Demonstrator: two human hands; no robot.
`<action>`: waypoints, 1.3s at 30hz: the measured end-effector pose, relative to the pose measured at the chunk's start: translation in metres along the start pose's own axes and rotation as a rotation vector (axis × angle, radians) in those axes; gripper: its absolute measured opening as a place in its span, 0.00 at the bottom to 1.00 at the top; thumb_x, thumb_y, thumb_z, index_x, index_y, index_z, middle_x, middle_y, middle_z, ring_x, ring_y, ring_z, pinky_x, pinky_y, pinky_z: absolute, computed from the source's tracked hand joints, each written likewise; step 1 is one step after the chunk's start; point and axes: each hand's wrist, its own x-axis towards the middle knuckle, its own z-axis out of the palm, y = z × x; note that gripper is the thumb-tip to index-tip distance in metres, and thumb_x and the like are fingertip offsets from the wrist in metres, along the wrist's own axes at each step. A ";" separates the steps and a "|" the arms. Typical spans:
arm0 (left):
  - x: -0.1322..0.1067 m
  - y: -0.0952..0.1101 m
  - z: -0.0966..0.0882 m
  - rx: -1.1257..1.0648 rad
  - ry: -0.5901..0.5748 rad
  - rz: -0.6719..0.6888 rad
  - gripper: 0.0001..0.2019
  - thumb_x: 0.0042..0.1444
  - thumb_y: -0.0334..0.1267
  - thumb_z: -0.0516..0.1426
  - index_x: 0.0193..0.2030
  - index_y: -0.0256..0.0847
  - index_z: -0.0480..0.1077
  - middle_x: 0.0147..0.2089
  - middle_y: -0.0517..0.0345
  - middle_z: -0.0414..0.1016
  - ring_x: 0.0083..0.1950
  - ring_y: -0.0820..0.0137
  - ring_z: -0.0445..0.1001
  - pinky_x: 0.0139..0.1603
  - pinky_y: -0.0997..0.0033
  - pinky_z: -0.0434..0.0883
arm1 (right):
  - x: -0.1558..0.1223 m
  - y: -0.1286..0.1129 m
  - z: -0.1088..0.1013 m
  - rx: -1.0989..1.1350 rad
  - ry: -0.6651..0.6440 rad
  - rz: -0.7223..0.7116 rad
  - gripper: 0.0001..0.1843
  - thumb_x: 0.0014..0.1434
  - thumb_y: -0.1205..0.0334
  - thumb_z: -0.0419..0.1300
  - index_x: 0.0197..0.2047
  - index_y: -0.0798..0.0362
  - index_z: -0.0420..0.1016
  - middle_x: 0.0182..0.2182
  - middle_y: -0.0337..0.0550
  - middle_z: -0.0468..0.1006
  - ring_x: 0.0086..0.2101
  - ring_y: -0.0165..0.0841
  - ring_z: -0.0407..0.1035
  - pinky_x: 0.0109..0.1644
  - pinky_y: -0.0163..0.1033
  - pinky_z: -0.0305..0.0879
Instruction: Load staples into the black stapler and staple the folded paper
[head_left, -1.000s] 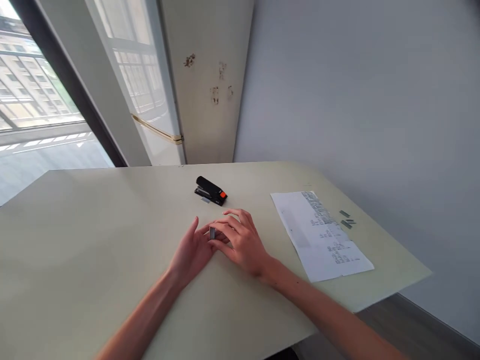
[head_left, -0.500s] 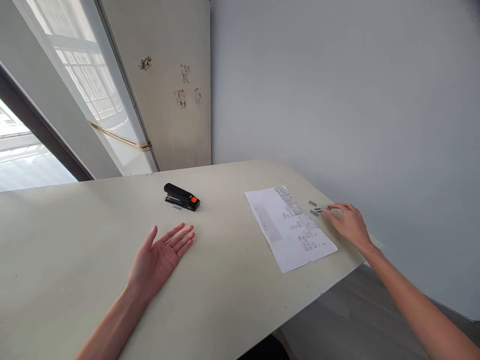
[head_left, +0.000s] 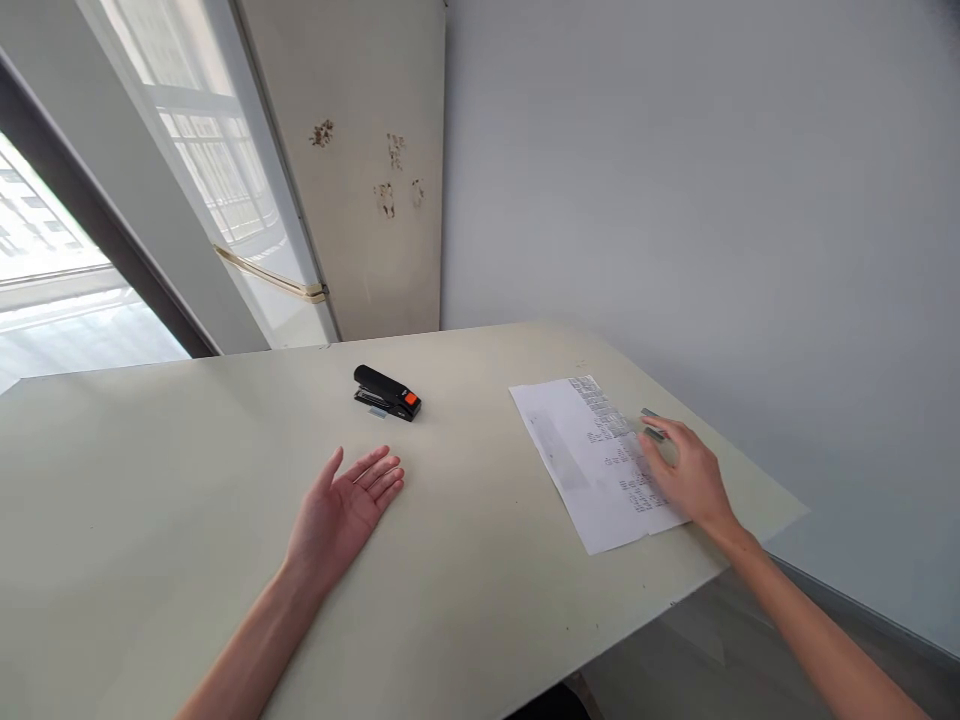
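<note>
My left hand (head_left: 346, 503) lies palm up on the pale table (head_left: 150, 480), fingers stretched out and holding nothing. A black stapler (head_left: 386, 392) with an orange tab sits a little beyond it, with a small grey staple strip (head_left: 377, 412) at its near side. My right hand (head_left: 684, 472) rests at the right edge of a printed white sheet (head_left: 585, 455). Its fingers lie flat and apart, their tips touching the grey staple strips (head_left: 651, 420) beside the sheet. Part of those strips is hidden under the fingers.
The table's right edge (head_left: 750, 540) runs just past my right hand, with floor below. A grey wall stands close behind the table. At the back left are a stained cream panel (head_left: 367, 180) and a white window door (head_left: 225, 200) with a brass handle.
My right hand left my left hand, reached to the staple strips at the far right, and now lies lower, over the sheet's edge. My left hand stayed palm up, now without the staple strip.
</note>
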 end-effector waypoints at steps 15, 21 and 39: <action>0.001 -0.009 -0.015 0.185 -0.174 0.059 0.16 0.71 0.45 0.54 0.45 0.34 0.78 0.41 0.47 0.79 0.41 0.65 0.79 0.49 0.64 0.78 | -0.040 -0.085 0.045 0.031 -0.475 -0.262 0.33 0.74 0.42 0.47 0.77 0.43 0.58 0.77 0.40 0.52 0.75 0.44 0.44 0.79 0.61 0.41; -0.010 -0.023 -0.015 1.170 -0.330 0.593 0.15 0.72 0.50 0.52 0.49 0.43 0.75 0.49 0.51 0.79 0.53 0.60 0.75 0.59 0.57 0.72 | -0.086 -0.193 0.038 0.476 -0.707 -0.062 0.32 0.74 0.42 0.48 0.76 0.41 0.58 0.77 0.38 0.53 0.75 0.43 0.43 0.78 0.61 0.45; -0.005 -0.026 -0.037 2.002 -0.572 0.963 0.22 0.76 0.49 0.47 0.70 0.44 0.64 0.75 0.55 0.64 0.78 0.55 0.56 0.75 0.48 0.62 | 0.036 -0.276 0.146 0.424 -0.405 -0.273 0.25 0.64 0.52 0.62 0.62 0.49 0.70 0.60 0.51 0.76 0.59 0.43 0.71 0.63 0.51 0.68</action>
